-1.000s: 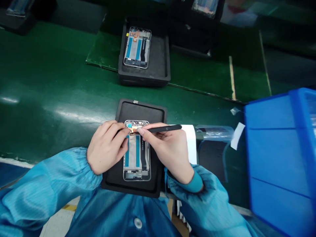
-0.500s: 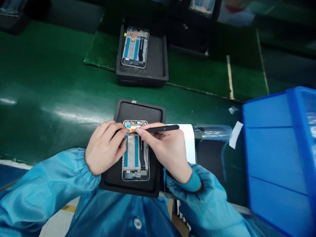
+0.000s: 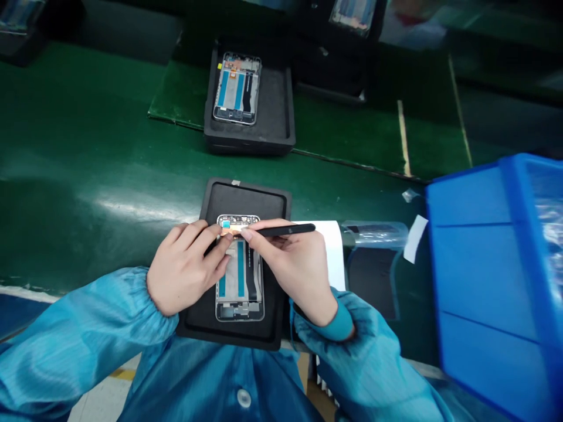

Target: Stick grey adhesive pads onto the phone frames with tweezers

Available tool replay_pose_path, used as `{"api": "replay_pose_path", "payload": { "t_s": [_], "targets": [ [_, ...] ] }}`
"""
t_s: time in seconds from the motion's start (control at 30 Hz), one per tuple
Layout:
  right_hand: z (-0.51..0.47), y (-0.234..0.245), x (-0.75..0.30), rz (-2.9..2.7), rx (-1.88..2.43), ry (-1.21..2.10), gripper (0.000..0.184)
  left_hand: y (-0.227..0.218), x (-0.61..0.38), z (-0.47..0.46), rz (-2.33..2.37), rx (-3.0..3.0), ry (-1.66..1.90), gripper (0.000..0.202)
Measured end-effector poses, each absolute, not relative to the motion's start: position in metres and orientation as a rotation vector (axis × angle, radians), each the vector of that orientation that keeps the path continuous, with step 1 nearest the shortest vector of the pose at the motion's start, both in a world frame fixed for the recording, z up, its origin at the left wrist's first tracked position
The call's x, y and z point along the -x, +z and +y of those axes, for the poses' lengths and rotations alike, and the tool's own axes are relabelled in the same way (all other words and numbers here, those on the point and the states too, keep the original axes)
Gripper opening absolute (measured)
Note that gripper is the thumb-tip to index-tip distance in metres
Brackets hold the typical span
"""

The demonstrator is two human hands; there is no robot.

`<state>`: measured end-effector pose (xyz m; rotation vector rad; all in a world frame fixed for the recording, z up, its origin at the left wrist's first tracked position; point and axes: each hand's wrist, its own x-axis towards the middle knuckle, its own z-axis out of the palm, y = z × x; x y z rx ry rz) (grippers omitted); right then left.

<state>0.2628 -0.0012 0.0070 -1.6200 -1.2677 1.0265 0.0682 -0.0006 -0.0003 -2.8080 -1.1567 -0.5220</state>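
A phone's metal mid-frame [image 3: 240, 287] lies face up in a black rubber tray [image 3: 245, 202], with blue strips and a black ribbon across it. At its top end sits a small orange flex cable [image 3: 227, 232]. My left hand [image 3: 187, 266] rests curled over that end, fingertips at the flex, and a thin dark edge shows beneath the fingers. My right hand [image 3: 285, 264] pinches a slim black pen-shaped tool [image 3: 285, 231], with its tip hidden behind my fingers near the flex.
A second tray [image 3: 281, 111] holding another phone frame stands farther along the green bench. To the right are a white paper sheet [image 3: 323, 252], a clear plastic bag [image 3: 373, 234] and a large blue plastic bin [image 3: 484, 275]. My blue smock sleeves fill the bottom.
The whole scene has drifted slightly left in view. My hands stay at the top of the phone frame, with the black tool still in my right hand.
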Motion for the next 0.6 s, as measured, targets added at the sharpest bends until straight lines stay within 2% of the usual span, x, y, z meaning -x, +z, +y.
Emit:
{"api": "replay_pose_path", "payload": {
  "t_s": [0.23,0.37,0.47,0.6],
  "targets": [
    [-0.019,0.028,-0.285,-1.090,1.651,0.759,0.015,0.016,-0.067,-0.003,-0.964,2.802,-0.239,0.035],
    [-0.052,0.029,-0.304,-0.972,1.732,0.739,0.019,0.024,-0.053,-0.009,-1.482,2.684,-0.378,0.040],
    [-0.079,0.019,-0.308,-0.901,1.737,0.913,0.019,0.019,-0.048,-0.020,-1.857,2.561,-0.177,0.037],
    [-0.102,0.006,-0.298,-0.891,1.698,1.099,0.020,0.006,-0.058,-0.030,-2.034,2.541,0.081,0.033]
  ]
}}
